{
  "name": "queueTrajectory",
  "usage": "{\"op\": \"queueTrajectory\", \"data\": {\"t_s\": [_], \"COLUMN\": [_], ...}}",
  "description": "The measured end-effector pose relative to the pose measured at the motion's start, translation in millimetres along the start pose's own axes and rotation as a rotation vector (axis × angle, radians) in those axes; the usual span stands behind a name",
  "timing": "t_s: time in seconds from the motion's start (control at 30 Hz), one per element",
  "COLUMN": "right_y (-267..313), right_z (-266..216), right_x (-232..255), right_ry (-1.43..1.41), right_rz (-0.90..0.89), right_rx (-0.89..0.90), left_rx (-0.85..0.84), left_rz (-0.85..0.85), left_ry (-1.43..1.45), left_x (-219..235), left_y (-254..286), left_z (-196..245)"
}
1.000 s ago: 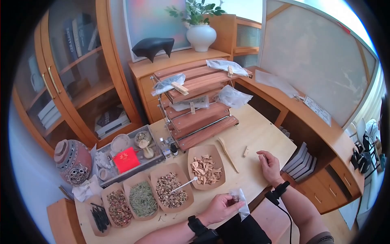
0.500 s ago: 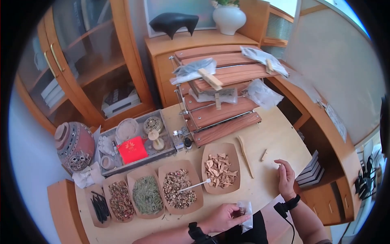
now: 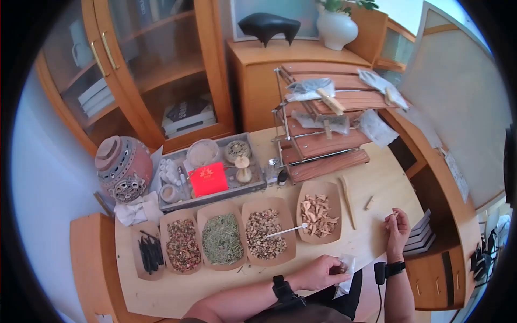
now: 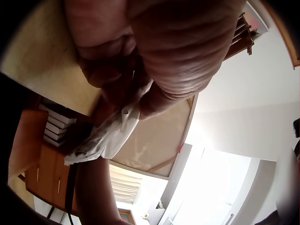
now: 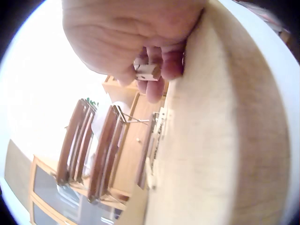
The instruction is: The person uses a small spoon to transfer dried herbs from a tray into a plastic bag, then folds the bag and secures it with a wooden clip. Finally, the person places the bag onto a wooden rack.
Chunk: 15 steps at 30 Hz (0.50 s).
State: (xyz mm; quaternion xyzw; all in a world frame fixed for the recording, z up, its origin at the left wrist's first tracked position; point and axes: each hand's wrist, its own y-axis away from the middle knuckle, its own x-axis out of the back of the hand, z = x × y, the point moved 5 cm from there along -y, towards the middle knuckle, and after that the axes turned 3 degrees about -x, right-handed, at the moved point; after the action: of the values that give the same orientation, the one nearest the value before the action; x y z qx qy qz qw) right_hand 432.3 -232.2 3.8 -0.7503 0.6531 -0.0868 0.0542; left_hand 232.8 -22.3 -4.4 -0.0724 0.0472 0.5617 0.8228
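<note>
My left hand (image 3: 316, 273) pinches a small translucent white bag (image 3: 347, 273) over the table's front edge. In the left wrist view the bag (image 4: 112, 136) hangs crumpled from the thumb and fingers of that hand (image 4: 164, 51); dark contents show faintly from the head. My right hand (image 3: 397, 237) is raised at the table's right side, fingers curled. The right wrist view shows a small wooden clip (image 5: 148, 72) between thumb and fingers of this hand (image 5: 136, 28). Another wooden clip (image 3: 369, 203) lies on the table beside a long wooden scoop (image 3: 349, 202).
Paper trays of dried material line the front, including wood-coloured pieces (image 3: 319, 215) and a green one (image 3: 222, 239); a white spoon (image 3: 285, 231) rests across two. Behind stand a grey tray (image 3: 215, 200) with a red packet (image 3: 208, 179) and a tiered wooden rack (image 3: 329, 166) bearing clipped bags.
The head view has shifted, so the table scene sits further right. My right hand's fingers have drawn together from a looser curve. My left hand still pinches the bag.
</note>
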Motion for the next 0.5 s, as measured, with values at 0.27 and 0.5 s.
{"op": "queueTrajectory", "data": {"t_s": [0.27, 0.5], "right_y": [60, 89], "right_z": [-40, -86], "right_x": [-21, -36], "right_ry": [-0.377, -0.676], "right_rz": [-0.100, -0.256], "right_rx": [-0.327, -0.290], "left_rx": [0.025, 0.077], "left_rz": [0.120, 0.087], "left_ry": [0.314, 0.303], "left_x": [-3, -1], "left_y": [-1, -1], "left_z": [-7, -5]}}
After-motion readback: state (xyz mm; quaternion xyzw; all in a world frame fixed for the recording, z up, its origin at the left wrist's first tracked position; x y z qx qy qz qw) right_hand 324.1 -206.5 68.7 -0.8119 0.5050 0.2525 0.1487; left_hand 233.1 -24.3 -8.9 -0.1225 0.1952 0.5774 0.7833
